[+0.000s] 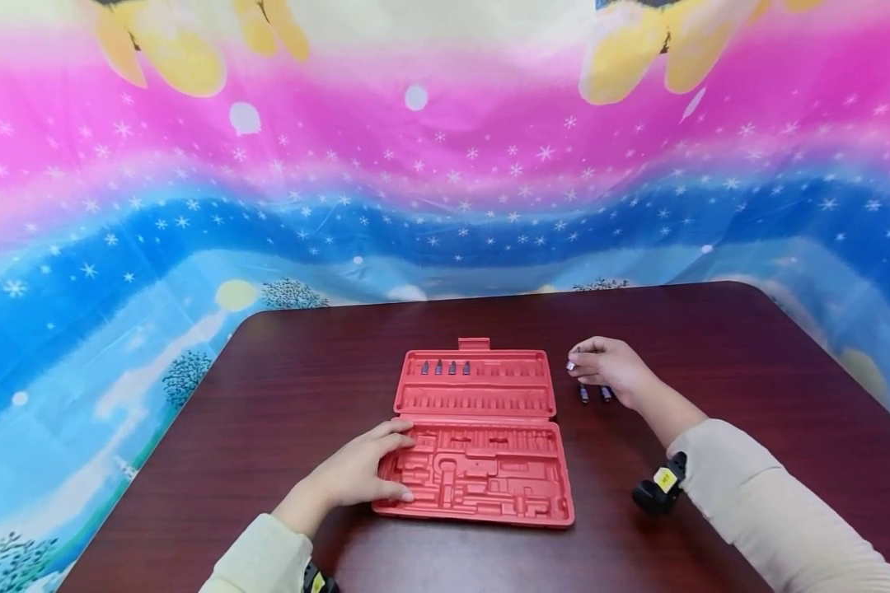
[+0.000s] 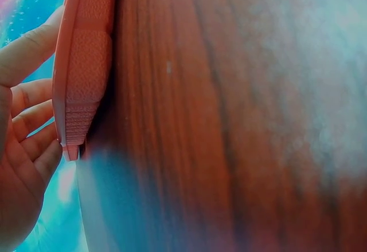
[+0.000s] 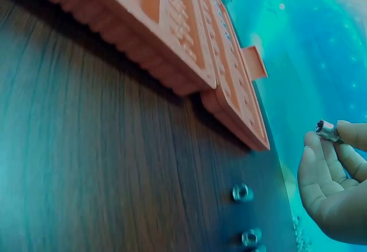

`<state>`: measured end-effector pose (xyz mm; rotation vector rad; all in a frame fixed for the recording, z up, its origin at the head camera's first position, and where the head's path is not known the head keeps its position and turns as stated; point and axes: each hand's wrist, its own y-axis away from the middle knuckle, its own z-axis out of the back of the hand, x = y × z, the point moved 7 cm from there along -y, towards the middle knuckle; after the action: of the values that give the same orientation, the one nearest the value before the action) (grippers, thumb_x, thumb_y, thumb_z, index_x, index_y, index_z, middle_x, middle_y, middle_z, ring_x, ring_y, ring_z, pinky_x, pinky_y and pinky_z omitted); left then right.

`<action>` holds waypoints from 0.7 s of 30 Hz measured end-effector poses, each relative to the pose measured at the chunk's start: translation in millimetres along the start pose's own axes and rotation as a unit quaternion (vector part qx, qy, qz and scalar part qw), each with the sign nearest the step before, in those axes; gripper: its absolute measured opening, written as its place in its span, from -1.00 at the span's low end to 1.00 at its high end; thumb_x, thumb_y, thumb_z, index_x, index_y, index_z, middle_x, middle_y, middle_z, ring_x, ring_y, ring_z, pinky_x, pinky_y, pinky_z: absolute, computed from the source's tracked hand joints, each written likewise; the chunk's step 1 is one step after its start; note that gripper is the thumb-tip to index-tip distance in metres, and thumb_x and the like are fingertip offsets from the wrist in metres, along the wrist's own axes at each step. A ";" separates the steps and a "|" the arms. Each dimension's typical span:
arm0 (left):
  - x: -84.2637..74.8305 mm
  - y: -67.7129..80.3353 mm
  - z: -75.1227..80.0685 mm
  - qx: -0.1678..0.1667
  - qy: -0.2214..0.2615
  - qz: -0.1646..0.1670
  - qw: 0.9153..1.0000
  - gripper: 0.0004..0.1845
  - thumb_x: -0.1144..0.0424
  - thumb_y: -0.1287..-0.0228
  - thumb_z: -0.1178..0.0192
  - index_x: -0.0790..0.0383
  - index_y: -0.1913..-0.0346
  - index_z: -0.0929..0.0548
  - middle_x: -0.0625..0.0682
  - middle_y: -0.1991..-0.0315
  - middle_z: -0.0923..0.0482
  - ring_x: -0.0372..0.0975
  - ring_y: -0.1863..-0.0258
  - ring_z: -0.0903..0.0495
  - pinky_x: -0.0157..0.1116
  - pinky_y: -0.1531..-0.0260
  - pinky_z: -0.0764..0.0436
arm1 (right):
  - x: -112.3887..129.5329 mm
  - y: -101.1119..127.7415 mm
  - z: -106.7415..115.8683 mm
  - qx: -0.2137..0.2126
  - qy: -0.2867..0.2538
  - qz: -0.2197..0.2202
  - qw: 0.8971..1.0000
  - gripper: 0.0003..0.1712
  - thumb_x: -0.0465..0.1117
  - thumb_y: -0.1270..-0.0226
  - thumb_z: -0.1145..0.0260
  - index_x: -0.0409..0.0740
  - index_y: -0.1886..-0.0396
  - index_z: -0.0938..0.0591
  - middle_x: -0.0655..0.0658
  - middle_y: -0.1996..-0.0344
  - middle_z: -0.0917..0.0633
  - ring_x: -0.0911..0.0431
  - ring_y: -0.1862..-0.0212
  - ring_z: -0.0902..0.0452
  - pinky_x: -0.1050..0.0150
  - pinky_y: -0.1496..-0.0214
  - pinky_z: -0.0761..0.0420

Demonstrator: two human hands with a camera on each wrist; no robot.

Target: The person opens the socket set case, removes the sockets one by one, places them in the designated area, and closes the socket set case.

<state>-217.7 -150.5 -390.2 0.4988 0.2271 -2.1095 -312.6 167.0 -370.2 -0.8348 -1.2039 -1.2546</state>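
Observation:
A red plastic tool case (image 1: pixel 482 515) lies opened flat on the table, its moulded tray nearer and its lid (image 1: pixel 475 391) farther away. Several dark metal pieces (image 1: pixel 438 368) sit in a row in the lid's upper left slots. My left hand (image 1: pixel 367 469) rests over the case's left edge, thumb and fingers spread on the rim. To the right of the lid, my right hand (image 1: pixel 611 366) pinches a small metal socket (image 3: pixel 327 130) between thumb and fingers, raised off the table. Below that hand, more small sockets (image 3: pixel 242 192) stand on the table.
The dark wooden table (image 1: pixel 304 354) has rounded far corners. Behind it hangs a colourful printed cloth (image 1: pixel 445 181) with snowflakes. A black wrist camera (image 1: pixel 660 486) is strapped at the right sleeve, and the case's latch tab (image 1: pixel 474 343) sticks out at the far side.

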 end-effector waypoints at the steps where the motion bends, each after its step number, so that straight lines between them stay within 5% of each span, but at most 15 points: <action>1: -0.1 -0.2 0.0 0.001 0.001 0.000 1.000 -0.31 -0.12 0.19 -0.29 0.18 -0.04 -0.47 -0.04 -0.19 -0.20 -0.14 -0.18 -0.15 -0.14 -0.05 -0.27 | -0.8 1.5 3.2 -0.002 0.004 0.000 1.000 -0.58 -0.23 -0.25 -0.06 -0.51 0.05 -0.31 -0.10 0.38 -0.55 0.14 0.29 -0.52 0.08 0.08 -0.45; 21: 0.5 0.9 -0.5 -0.011 0.000 -0.008 1.000 -0.32 -0.10 0.22 -0.31 0.19 -0.02 -0.48 -0.02 -0.18 -0.22 -0.14 -0.18 -0.16 -0.16 -0.06 -0.26 | -23.6 21.1 54.8 -0.022 0.047 0.003 0.999 -0.61 -0.24 -0.26 -0.05 -0.52 0.09 -0.31 -0.16 0.31 -0.53 0.12 0.25 -0.50 0.16 0.12 -0.48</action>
<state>-217.1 -151.2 -390.8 0.4852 0.2555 -2.1202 -300.9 228.7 -377.9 -0.8018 -1.1004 -1.3065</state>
